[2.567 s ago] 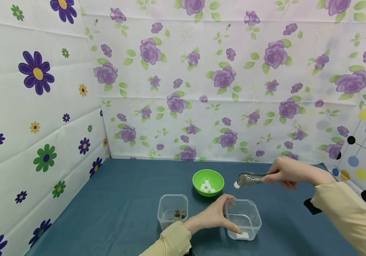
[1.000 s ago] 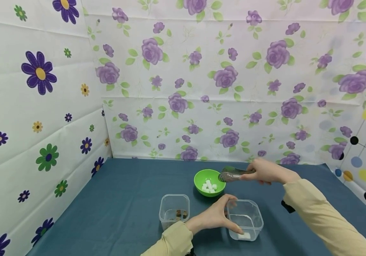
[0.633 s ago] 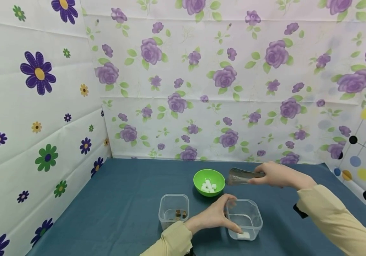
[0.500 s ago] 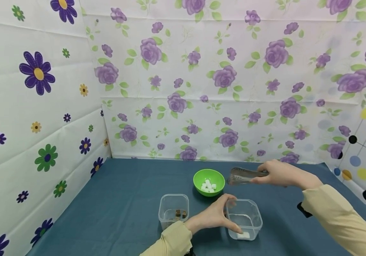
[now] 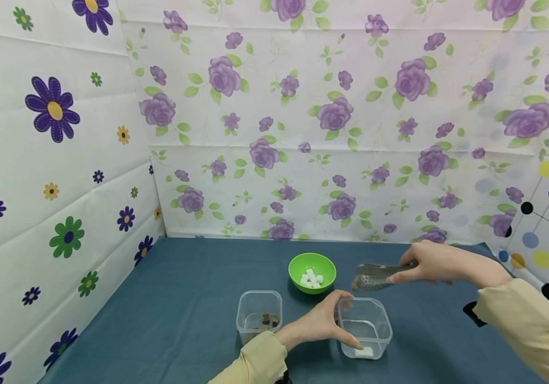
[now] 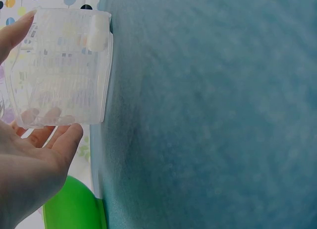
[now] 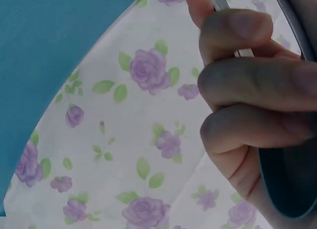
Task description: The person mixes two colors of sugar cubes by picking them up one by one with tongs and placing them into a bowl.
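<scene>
My left hand [image 5: 320, 322] holds a clear plastic container [image 5: 384, 335] by its walls, thumb at the near side and fingers at the far side. A white piece lies inside the container against its near wall; in the left wrist view the white piece [image 6: 98, 33] shows through the plastic. My right hand [image 5: 430, 264] grips perforated metal tongs [image 5: 375, 277], held in the air behind the container and right of a green bowl [image 5: 295, 280]. No white piece shows at the tongs' tips. Several white cubes [image 5: 311, 278] lie in the bowl.
A second clear container [image 5: 245, 320] with several brown pieces [image 5: 269, 320] stands left of my left hand, its near part hidden by my sleeve. A dark blue cloth [image 5: 183, 298] covers the table. Patterned sheets [image 5: 255, 186] stand along the back and sides.
A white cube at the tongs' tips earlier is gone from them, and the bowl shows more cubes. The tongs moved left to the bowl's rim, then back right. My left hand stayed put.
</scene>
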{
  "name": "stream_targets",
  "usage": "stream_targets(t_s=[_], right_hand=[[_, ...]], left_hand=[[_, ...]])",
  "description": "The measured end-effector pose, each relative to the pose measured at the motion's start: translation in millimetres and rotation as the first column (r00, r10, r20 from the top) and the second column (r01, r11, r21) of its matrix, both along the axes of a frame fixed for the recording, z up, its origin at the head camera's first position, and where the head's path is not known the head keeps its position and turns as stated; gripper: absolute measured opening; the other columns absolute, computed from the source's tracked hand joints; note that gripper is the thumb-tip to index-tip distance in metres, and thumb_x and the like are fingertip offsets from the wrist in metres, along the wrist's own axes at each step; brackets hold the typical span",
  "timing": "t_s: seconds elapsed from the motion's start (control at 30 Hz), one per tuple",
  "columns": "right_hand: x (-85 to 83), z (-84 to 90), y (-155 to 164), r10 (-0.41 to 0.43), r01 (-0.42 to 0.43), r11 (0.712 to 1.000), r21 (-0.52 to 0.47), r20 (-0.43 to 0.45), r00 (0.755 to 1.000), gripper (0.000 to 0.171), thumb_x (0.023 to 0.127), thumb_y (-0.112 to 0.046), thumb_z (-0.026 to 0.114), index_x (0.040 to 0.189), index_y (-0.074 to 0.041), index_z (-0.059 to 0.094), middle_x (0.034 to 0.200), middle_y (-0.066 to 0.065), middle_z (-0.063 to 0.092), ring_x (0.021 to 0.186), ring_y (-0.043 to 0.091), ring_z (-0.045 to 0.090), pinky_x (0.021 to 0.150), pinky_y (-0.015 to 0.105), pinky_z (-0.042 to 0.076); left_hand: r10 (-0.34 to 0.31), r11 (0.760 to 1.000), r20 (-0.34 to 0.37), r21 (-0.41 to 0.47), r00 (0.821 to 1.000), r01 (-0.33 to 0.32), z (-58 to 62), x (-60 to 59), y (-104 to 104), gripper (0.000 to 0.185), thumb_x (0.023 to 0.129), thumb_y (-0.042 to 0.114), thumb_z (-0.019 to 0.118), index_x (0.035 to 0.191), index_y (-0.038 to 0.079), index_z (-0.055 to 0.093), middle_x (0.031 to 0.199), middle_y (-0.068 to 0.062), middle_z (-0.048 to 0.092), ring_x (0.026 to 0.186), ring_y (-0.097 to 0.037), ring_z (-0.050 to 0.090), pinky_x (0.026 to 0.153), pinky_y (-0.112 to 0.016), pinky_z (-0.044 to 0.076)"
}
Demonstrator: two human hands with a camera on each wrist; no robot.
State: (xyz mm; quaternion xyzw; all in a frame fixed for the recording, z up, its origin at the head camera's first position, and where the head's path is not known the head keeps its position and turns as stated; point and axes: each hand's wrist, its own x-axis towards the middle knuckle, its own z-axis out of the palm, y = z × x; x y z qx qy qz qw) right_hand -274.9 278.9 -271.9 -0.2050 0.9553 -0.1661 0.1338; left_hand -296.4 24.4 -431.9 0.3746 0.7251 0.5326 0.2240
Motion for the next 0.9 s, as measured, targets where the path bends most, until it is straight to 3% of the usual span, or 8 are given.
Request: stream_targets(t_s=[0.17,0.27,0.6,0.9], right_hand=[[3.2,-1.7,-1,0.082,-0.081,0.997,-0.020,0.081,0.993,0.033,0.081,-0.048,0.061,0.081,-0.017,0.070,0.039,-0.005,0.039,0.029,0.006,0.030,0.033,0.027,0.039],[4.0,-5.9,-2,0.130,-0.126,0.991,-0.039,0.127,0.983,0.032,0.083,-0.046,0.059,0.067,-0.020,0.068,0.040,-0.006,0.040,0.030,0.006,0.032,0.036,0.029,0.042],[7.0,-17.9,-12,0.062,-0.072,0.997,0.041,0.202,0.977,0.036,0.083,-0.049,0.059,0.064,-0.019,0.068,0.041,-0.001,0.047,0.031,0.007,0.034,0.037,0.024,0.038],[8.8,-25.1,-26,0.015,-0.044,0.992,0.120,0.234,0.972,0.028,0.083,-0.047,0.059,0.071,-0.022,0.068,0.045,0.002,0.051,0.034,0.009,0.035,0.040,0.024,0.039]], left_hand=[[0.017,1.000,0.007,-0.012,1.000,-0.017,-0.6,0.1,0,0.069,0.078,0.010,0.071,0.135,0.018,0.031,0.130,0.002,0.036,0.116,-0.016,0.040,0.082,-0.027,0.042],[0.024,1.000,0.004,-0.019,1.000,-0.024,-0.8,0.4,0,0.071,0.078,0.011,0.071,0.136,0.016,0.031,0.132,0.004,0.033,0.116,-0.016,0.040,0.082,-0.028,0.042],[0.026,1.000,-0.018,-0.013,1.000,-0.026,-1.2,0.6,-1,0.071,0.078,0.013,0.072,0.136,0.017,0.032,0.129,0.006,0.034,0.112,-0.014,0.041,0.083,-0.027,0.041],[0.025,1.000,-0.028,-0.013,0.999,-0.025,-1.2,-0.3,1,0.070,0.078,0.011,0.072,0.135,0.013,0.032,0.118,0.007,0.039,0.101,-0.006,0.043,0.078,-0.027,0.042]])
